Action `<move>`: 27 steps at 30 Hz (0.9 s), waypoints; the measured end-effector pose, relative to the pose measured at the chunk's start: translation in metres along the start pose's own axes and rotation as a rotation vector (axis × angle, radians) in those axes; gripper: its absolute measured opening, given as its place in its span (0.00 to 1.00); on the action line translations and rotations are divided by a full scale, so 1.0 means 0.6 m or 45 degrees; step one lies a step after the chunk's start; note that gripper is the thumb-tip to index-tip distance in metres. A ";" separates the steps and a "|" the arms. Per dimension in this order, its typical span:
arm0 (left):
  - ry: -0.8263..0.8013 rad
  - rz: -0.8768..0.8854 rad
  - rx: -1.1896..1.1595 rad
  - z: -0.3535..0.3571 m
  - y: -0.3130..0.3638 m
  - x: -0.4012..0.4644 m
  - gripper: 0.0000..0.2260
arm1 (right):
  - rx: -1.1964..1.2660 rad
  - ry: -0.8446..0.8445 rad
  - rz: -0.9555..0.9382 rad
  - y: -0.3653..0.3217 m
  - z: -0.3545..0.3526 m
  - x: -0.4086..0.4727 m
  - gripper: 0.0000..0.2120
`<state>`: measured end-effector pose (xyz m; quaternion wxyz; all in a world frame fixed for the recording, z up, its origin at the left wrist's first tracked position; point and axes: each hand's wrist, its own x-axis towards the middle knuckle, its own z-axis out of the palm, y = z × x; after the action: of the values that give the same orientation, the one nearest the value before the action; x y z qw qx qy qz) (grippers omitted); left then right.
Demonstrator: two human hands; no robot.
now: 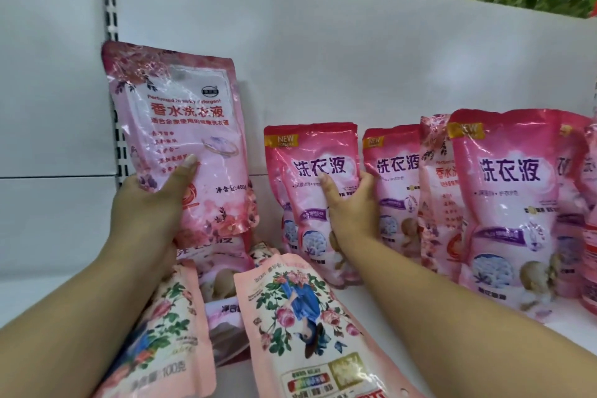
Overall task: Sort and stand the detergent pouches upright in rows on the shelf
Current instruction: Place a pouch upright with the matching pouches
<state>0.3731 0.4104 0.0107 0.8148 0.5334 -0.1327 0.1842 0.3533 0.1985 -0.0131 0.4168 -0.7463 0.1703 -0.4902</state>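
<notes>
The left hand [151, 200] grips a pale pink floral detergent pouch [181, 136] by its lower left edge, thumb across the front, holding it upright and raised at the far left of the white shelf [452, 304], close to the back panel [355, 74]. The right hand [352, 207] clasps a deeper pink pouch marked NEW [310, 178] that stands upright just to the right, thumb on its front and fingers curled round its right edge. Further right stands a row of upright pouches: another NEW pouch [394, 184], a floral one [434, 191] and a large near one [510, 203]. Near the person, two rose-printed pouches [300, 317] [168, 326] lie flat, over other fallen pouches [223, 268].
</notes>
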 end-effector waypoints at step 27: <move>-0.780 0.349 1.198 0.056 0.063 -0.263 0.38 | 0.773 -0.363 -0.062 -0.054 -0.243 -0.097 0.14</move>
<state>0.2140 0.3683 -0.0100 0.3829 0.8454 -0.3342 0.1645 0.1939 0.1899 0.0034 0.6279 -0.6529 -0.0612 -0.4191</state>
